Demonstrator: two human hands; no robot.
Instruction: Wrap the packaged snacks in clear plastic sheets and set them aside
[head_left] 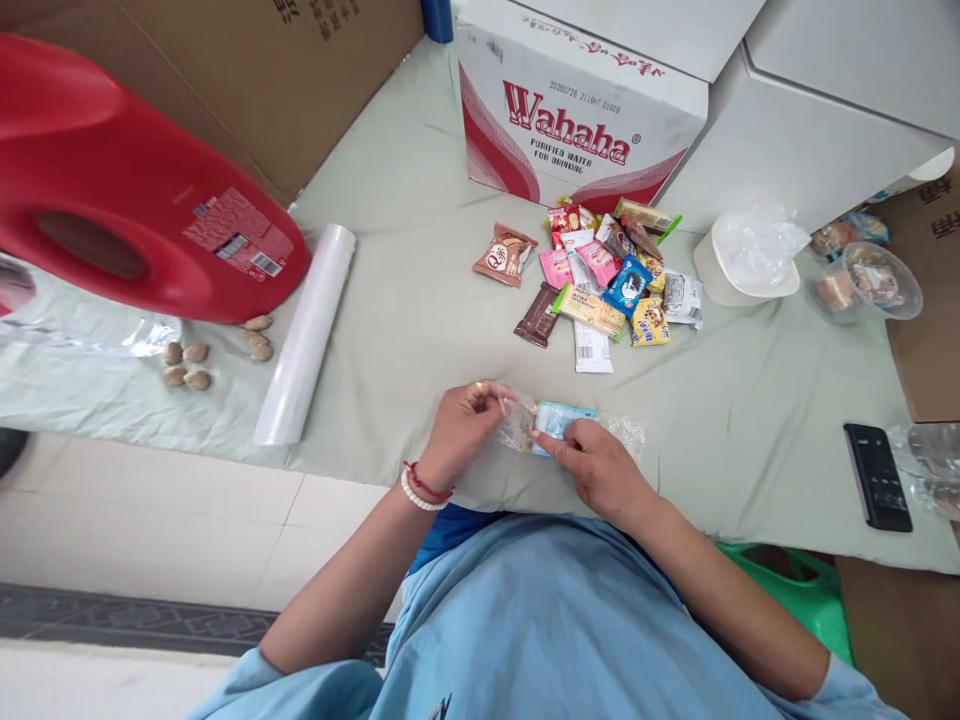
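A light-blue snack packet (553,415) lies near the table's front edge inside clear plastic film (626,436), which sticks out crumpled at both ends. My left hand (466,425) is closed, pinching the film's left end between thumb and fingers. Across the packet's right part rests my right hand (609,470), its fingers curled on it and one fingertip at the packet's lower left. The right hand hides part of the packet. Beyond the hands is a pile of wrapped snacks (592,310), with a brown round-cake packet (504,255) lying apart on its left.
A roll of clear film (306,335), several brown nuts (196,380) and a big red jug (150,190) stand or lie at left. Behind the snacks is a Wahaha carton (577,120). To the right are a white tub (739,265), a clear cup (885,285) and a black phone (877,477).
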